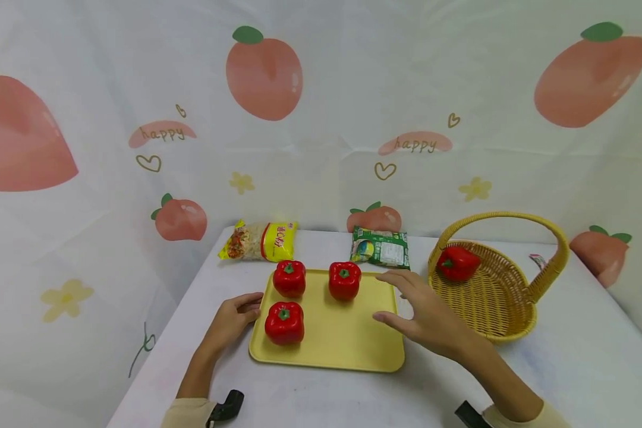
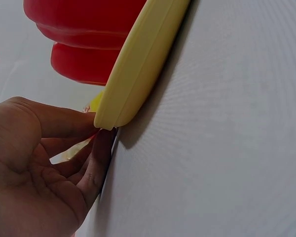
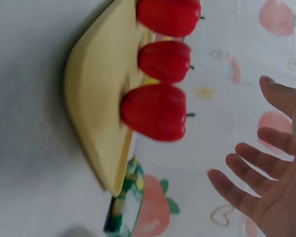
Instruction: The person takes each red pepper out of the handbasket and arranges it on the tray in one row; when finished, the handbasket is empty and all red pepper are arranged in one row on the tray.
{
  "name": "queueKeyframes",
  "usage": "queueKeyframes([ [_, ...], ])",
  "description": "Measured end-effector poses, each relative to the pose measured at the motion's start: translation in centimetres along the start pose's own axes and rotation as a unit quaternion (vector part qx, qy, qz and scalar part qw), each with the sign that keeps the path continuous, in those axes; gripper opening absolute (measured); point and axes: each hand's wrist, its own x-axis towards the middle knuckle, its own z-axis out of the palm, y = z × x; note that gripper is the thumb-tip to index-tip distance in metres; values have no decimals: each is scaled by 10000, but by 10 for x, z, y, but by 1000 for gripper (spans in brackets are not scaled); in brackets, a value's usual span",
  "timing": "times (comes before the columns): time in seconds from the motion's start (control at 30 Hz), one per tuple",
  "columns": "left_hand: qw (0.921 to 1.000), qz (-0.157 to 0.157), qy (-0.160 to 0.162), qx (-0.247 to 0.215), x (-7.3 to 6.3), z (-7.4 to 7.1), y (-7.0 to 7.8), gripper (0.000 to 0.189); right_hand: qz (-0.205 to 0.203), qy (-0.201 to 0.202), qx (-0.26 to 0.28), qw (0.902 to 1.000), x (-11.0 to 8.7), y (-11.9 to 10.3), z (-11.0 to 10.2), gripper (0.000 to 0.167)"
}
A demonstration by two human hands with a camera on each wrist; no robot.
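Observation:
A yellow tray [image 1: 348,339] lies on the table with three red bell peppers on it: one pepper [image 1: 289,279] at its back left, another pepper [image 1: 345,281] at the back middle, a third pepper [image 1: 284,324] at the front left. My left hand [image 1: 231,324] grips the tray's left edge, the rim between its fingertips in the left wrist view. Over the tray's right side hovers my right hand [image 1: 425,312], its fingers spread and holding nothing. A fourth red pepper [image 1: 459,264] lies in the wicker basket [image 1: 505,303] to the right.
Behind the tray lie a yellow food packet [image 1: 262,241] at left and a green packet [image 1: 381,246] nearer the middle. The basket's tall handle [image 1: 550,273] arches up at the right. A white cloth printed with peaches hangs behind the table.

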Motion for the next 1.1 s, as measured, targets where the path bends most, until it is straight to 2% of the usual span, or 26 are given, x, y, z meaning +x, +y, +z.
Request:
queueKeyframes([
  [0.23, 10000, 50, -30, 2, -1, -1, 1, 43, 68, 508, -417, 9978, -28, 29, -18, 59],
  [0.37, 9999, 91, -47, -11, -1, -1, 1, 43, 102, 627, -482, 9968, -40, 44, -30, 56],
  [0.53, 10000, 50, -59, -21, 0, -1, 0, 43, 434, 668, -496, 9956, -50, 62, -44, 51],
  [0.87, 9999, 139, -73, -62, 2, -2, -2, 43, 1033, 446, -324, 9931, -51, 93, -78, 49],
  [1.1, 9998, 186, -98, -75, 1, -1, -2, 43, 1592, -58, -96, 9872, -35, 108, -102, 55],
])
